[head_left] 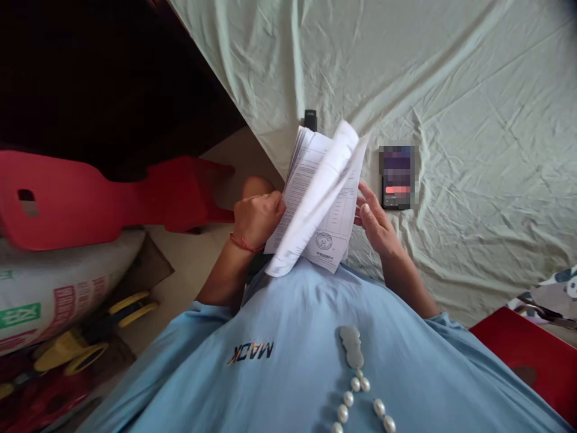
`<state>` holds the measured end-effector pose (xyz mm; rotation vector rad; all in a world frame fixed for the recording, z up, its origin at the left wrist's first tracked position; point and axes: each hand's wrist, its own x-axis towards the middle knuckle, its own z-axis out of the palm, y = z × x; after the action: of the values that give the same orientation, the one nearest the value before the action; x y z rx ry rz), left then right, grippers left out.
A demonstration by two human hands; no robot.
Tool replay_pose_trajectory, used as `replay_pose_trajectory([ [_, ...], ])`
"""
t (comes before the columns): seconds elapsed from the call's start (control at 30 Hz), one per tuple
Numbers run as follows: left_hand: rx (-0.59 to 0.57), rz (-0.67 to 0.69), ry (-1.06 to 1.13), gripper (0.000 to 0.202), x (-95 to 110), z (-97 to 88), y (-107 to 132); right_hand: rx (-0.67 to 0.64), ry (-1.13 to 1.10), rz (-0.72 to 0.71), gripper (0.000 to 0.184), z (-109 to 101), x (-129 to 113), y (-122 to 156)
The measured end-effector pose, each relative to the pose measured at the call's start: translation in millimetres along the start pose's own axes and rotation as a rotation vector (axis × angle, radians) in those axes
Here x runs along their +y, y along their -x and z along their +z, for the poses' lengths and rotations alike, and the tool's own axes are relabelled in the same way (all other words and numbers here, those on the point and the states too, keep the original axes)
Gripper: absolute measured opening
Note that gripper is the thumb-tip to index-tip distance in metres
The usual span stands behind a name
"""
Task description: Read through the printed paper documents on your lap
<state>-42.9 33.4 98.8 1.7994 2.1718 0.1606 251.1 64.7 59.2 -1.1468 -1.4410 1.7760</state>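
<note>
A stack of printed white papers (318, 198) is held over my lap, its top sheets curled and lifted. My left hand (256, 218), with a red thread round the wrist, is closed on the stack's left edge. My right hand (376, 224) grips the right side of the papers, fingers under the raised sheets and thumb on top. A round stamp shows on the lower page. The papers hide part of both hands' fingers.
A pale green sheet (451, 90) covers a bed ahead; a phone (397, 178) lies on it right of the papers, and a small black object (310, 119) behind them. Red plastic stools (90, 198) and a printed sack (54, 294) stand left. A red surface (527, 355) is lower right.
</note>
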Motion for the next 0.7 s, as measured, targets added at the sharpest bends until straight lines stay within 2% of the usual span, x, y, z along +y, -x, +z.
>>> replay_pose_trajectory([
  [0.13,-0.023,0.05,-0.109,0.028,-2.9,6.1,-2.4,0.081,0.06,-0.024,0.082,-0.6,0.5,-0.6],
  [0.4,0.011,0.052,0.019,0.033,-16.4,25.5,-10.4,0.242,0.281,-0.046,0.092,-0.1,15.9,-2.7],
  [0.57,0.037,0.031,0.151,0.034,-24.8,48.7,-14.4,0.315,0.575,-0.032,0.072,-0.4,20.1,-1.6],
  [0.7,0.051,0.005,0.317,0.033,-36.3,68.8,-17.1,0.331,0.696,-0.043,0.065,-0.1,16.2,-3.7],
])
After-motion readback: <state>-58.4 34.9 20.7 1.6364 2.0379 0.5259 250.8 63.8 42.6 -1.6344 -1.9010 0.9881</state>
